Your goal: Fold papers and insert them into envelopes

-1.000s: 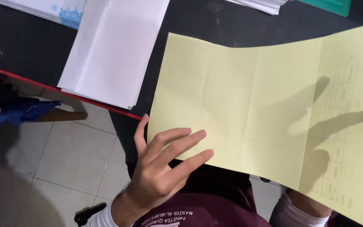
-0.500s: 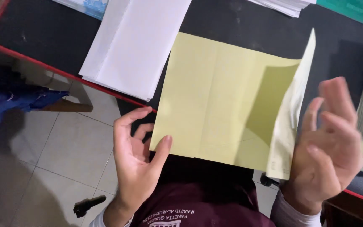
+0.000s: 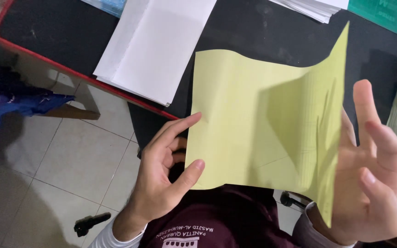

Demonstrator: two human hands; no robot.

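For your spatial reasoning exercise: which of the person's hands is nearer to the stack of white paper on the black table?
Left. The left hand grips the yellow sheet's near-left edge, just below the white paper stack. The right hand is behind the sheet's far-right edge.

Black table (image 3: 258, 32) (red-edged) carries a white paper stack (image 3: 157, 46), more white sheets (image 3: 313, 8), green book (image 3: 382, 11).

Your sheet (image 3: 253, 119) is pale yellow, faint ruled grid lines on its folded right part. Desk (image 3: 70, 32) black with a red rim. Paper stack (image 3: 157, 46) plain white; a teal-green mat (image 3: 382, 11) at the far corner. Floor tiles (image 3: 79, 160) light grey. Your shirt (image 3: 226, 220) maroon with white print; blue cloth (image 3: 10, 110) at left
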